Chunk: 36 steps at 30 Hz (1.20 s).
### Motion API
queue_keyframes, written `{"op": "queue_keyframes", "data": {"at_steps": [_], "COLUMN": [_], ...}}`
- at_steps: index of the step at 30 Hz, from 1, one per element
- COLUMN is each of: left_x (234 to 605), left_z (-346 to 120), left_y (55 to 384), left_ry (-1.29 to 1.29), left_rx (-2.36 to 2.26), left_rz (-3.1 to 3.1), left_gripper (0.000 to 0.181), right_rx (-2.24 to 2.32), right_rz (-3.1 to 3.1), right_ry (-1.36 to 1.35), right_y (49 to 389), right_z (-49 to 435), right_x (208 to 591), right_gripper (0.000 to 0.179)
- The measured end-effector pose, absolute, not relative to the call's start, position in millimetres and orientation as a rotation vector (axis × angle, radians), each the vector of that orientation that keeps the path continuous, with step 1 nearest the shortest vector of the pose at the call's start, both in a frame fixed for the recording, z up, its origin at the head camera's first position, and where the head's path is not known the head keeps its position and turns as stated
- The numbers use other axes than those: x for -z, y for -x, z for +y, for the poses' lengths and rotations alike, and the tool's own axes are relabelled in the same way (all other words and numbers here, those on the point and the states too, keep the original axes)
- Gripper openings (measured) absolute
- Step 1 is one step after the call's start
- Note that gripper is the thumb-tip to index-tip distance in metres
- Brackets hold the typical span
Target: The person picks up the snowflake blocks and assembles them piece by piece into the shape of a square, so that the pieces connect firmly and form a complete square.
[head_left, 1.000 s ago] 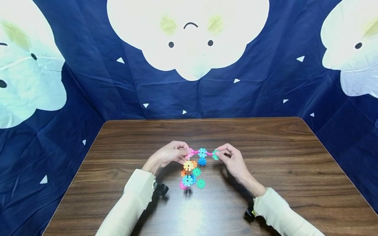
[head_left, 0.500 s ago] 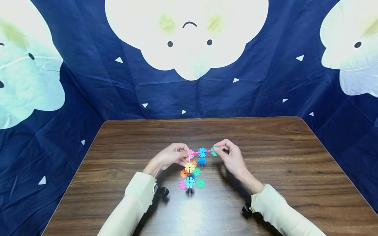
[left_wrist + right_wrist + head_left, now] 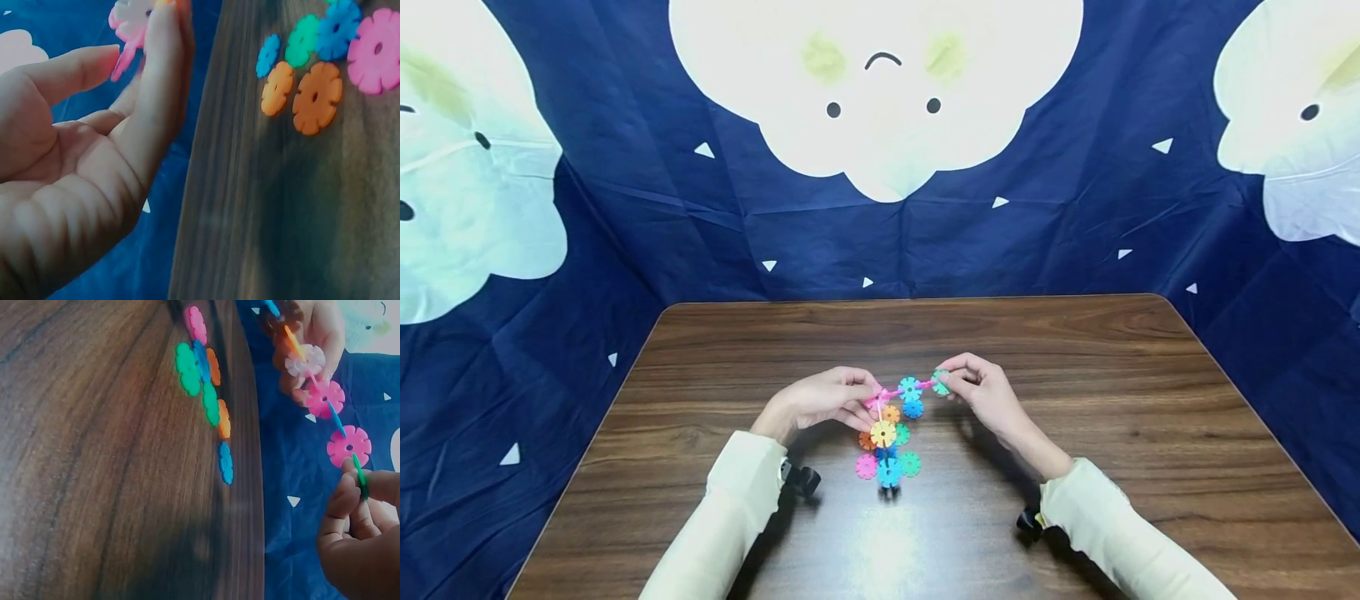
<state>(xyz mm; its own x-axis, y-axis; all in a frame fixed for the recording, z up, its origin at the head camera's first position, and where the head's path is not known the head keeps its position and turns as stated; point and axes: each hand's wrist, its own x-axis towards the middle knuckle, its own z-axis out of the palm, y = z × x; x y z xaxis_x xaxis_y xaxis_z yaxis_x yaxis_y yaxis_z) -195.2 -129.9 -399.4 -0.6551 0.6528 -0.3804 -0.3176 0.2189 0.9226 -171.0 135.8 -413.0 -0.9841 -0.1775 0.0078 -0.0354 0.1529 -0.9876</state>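
Observation:
Both hands hold up a chain of notched plastic building discs. My right hand (image 3: 988, 398) pinches the green disc (image 3: 941, 382) at its right end, seen edge-on between thumb and fingers in the right wrist view. My left hand (image 3: 831, 400) grips the chain around its pink and pale discs, with the thumb tip against a pink disc (image 3: 127, 57) in the left wrist view. Between the hands sits a light-blue disc (image 3: 910, 389) on pink ones. From the left hand the chain runs toward the front through a yellow disc (image 3: 883, 434) to another light-blue disc (image 3: 889, 474).
Several loose discs lie flat on the wooden table (image 3: 1112, 400) under the chain, among them a pink disc (image 3: 866, 466), a green disc (image 3: 910, 464) and a blue disc (image 3: 913, 408). A dark blue cloth (image 3: 910, 242) with white clouds hangs behind the table.
My right hand has shifted slightly left with the green disc. The left hand has lowered a little, and the chain's front end has swung toward the front and right.

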Motion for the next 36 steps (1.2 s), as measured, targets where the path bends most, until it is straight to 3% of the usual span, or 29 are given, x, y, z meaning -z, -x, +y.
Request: {"op": "queue_keyframes", "data": {"at_steps": [10,15,21,36], "left_x": [395.9,394.2,397.1,405.9], "left_z": [-118.2,-105.9,-98.2,-104.8], "left_y": [195.4,193.9,191.8,190.7], "left_ry": [-0.368,-0.485,-0.424,-0.346], "left_rx": [-1.316,-1.364,-1.509,-1.535], "left_rz": [2.006,2.041,1.92,1.843], "left_gripper": [0.04,0.033,0.023,0.014], "right_rx": [1.743,1.647,1.639,1.625], "right_rz": [2.314,2.306,2.229,2.243], "right_ry": [0.389,0.513,0.609,0.512], "right_y": [177.1,180.7,183.2,187.3], "right_z": [136.3,132.7,125.3,112.8], "right_x": [408.1,406.3,407.7,419.7], "right_gripper": [0.027,0.024,0.018,0.024]}}
